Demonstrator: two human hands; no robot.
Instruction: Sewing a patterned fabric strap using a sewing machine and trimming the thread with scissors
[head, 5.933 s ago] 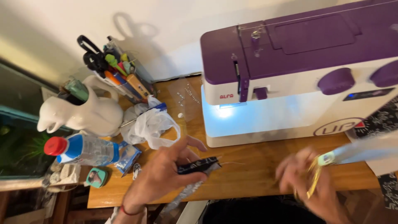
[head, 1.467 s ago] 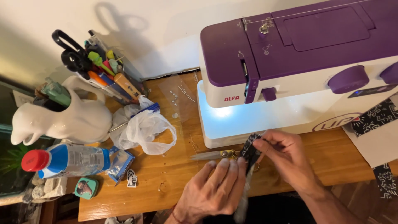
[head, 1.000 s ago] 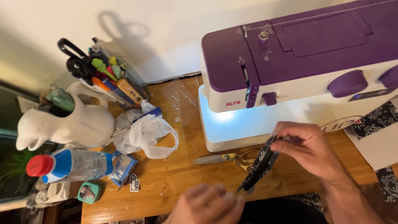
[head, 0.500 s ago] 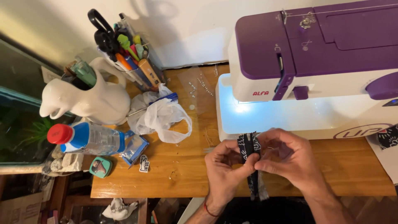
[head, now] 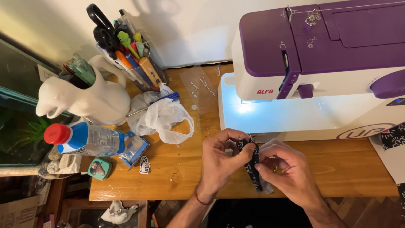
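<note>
A narrow black fabric strip with white print (head: 252, 165) hangs between both hands, in front of the sewing machine's lit bed. My left hand (head: 220, 157) pinches its upper end from the left. From the right, my right hand (head: 283, 169) grips the same strip with thumb and fingers. The strip's lower end droops over the table's front edge. The purple and white sewing machine (head: 320, 63) stands just behind the hands, its lamp on.
The wooden table (head: 177, 169) holds a crumpled white plastic bag (head: 162, 116), a lying plastic bottle with a red cap (head: 84, 138), a white jug (head: 90, 99) and a cup of pens and scissors (head: 126, 46). Patterned fabric (head: 392, 143) lies at the right.
The left hand came up from the table's front edge and joined the right on the strip. The view shifted left, so the machine now sits further right.
</note>
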